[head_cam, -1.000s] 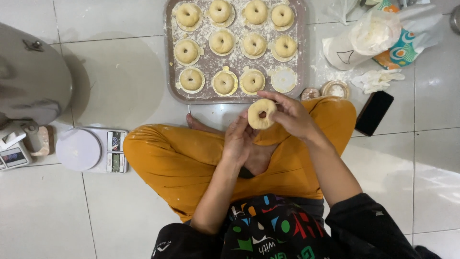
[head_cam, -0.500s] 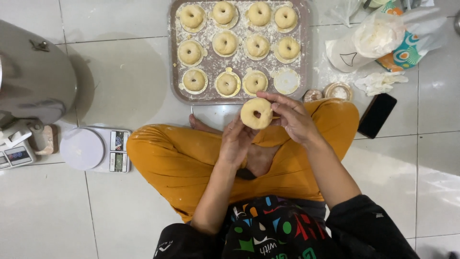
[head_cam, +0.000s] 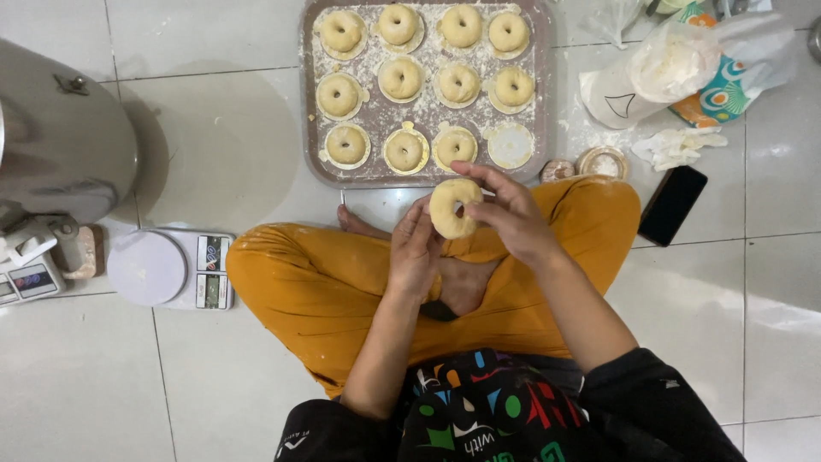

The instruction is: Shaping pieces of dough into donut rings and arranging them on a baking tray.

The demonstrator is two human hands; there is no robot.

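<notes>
I sit cross-legged on the tiled floor in orange trousers. My right hand (head_cam: 510, 214) holds a raw ring of dough (head_cam: 454, 208) up by its rim, fingers through and around it. My left hand (head_cam: 416, 250) rests against the ring's left side with its fingers together. Just beyond my hands lies a floured baking tray (head_cam: 547, 103) with several dough rings, each on a round paper. One bare paper disc (head_cam: 510, 145) sits at the tray's near right corner.
A white kitchen scale (head_cam: 169, 269) stands left of my knee, and a large steel pot (head_cam: 60, 141) beyond it. A black phone (head_cam: 672, 204) lies right of my knee. A flour bag (head_cam: 676, 60) and crumpled tissue (head_cam: 676, 147) sit at the far right.
The dough ring has stayed between my hands above my lap, with my fingers shifting slightly around it. The view has tilted a little, so the tray sits lower in frame.
</notes>
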